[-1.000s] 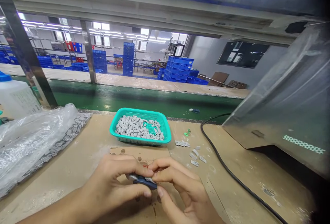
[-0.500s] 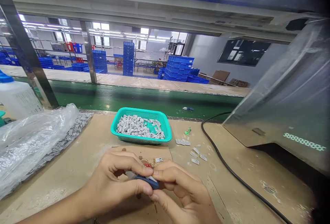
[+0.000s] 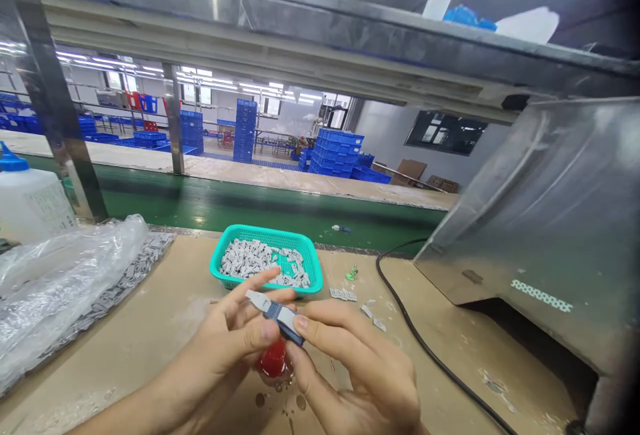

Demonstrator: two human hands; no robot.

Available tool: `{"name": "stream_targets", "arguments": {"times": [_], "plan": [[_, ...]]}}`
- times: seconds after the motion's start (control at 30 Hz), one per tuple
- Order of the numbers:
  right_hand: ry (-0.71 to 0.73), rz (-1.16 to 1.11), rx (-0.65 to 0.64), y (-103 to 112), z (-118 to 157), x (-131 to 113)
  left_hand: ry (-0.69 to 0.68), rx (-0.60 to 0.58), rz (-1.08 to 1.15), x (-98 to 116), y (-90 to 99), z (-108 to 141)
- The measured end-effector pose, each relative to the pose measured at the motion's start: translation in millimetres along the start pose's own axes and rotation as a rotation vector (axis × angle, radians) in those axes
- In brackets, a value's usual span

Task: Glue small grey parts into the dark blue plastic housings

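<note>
Your right hand (image 3: 367,361) is clamped, thumb against fingers, on the near right end of a dark blue and light grey piece (image 3: 273,309). The piece is held above the worktop (image 3: 140,341), between the far and near edges, tilted with its grey nose pointing up and to the left. Your left hand (image 3: 223,341) is loosened: its fingers are spread behind the piece and its thumb tip lies at the piece's lower side. Whether that thumb bears on it cannot be told.

Change noted: half a second ago both hands were pinched close over the piece and covered most of it. It is now raised and its top face shows. In my judgement, your right hand now carries most of the hold, and the grey insert can be viewed for seating.

Below your hands, a red object (image 3: 273,360) is more exposed than before, though partly hidden.

The green basket (image 3: 318,275) of grey parts (image 3: 247,258) stands near the worktop's far edge; a row of grey parts (image 3: 343,295) lies just beside its right corner. Beyond that edge, a similar piece (image 3: 341,228) on the green belt (image 3: 250,205) has shifted leftward.
</note>
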State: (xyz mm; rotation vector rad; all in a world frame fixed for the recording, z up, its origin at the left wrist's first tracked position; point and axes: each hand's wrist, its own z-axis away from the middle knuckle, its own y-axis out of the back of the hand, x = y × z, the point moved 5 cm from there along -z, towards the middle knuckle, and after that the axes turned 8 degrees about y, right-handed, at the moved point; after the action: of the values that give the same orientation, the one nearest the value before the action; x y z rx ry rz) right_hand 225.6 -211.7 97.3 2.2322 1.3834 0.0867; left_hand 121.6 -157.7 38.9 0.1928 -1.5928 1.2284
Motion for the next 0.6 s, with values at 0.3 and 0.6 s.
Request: {"name": "stream_targets", "arguments": {"times": [0.3, 0.6], "plan": [[0.564, 0.543, -0.155, -14, -20, -14, 0.066, -0.237, 0.283, 13, -20.1, 9], [0.381, 0.306, -0.104, -15, -17, -5, -0.008, -0.294, 0.231, 25, -15.4, 5]]}}
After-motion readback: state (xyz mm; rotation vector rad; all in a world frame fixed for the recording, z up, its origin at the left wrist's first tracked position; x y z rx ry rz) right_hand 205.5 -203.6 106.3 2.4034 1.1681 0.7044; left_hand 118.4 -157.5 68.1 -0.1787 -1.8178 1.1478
